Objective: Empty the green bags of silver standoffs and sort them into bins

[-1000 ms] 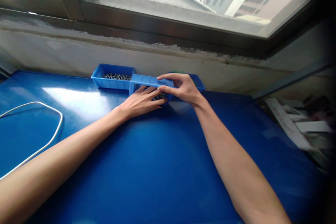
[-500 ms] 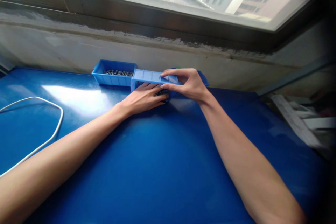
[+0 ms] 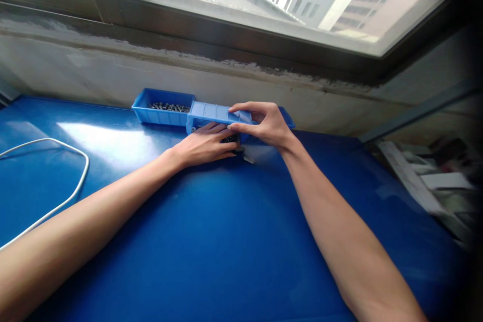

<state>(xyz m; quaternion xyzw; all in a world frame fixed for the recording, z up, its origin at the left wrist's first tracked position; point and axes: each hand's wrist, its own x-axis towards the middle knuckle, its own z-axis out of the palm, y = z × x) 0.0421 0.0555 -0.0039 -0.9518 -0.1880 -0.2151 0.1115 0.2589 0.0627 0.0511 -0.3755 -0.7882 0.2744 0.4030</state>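
A blue plastic bin (image 3: 211, 111) lies tipped on its side, its opening facing me. My right hand (image 3: 264, 123) grips its right end, thumb below and fingers on top. At the opening my left hand (image 3: 209, 143) rests with fingers stretched out over dark small metal parts (image 3: 231, 139), which it partly hides. One small light piece (image 3: 248, 159) lies on the table just right of the left fingertips. The parts look like screws or bolts, but their exact kind is hard to make out.
Left of the tipped bin stands an upright blue bin (image 3: 162, 115) of dark screw-like parts. Another blue bin (image 3: 287, 117) shows behind my right hand. A white cable (image 3: 85, 166) curves across the blue table (image 3: 211, 241) at left. A window wall rises behind.
A small light piece now lies on the table beside my left fingertips. More dark parts show under the left hand. The right hand still holds the tipped bin.
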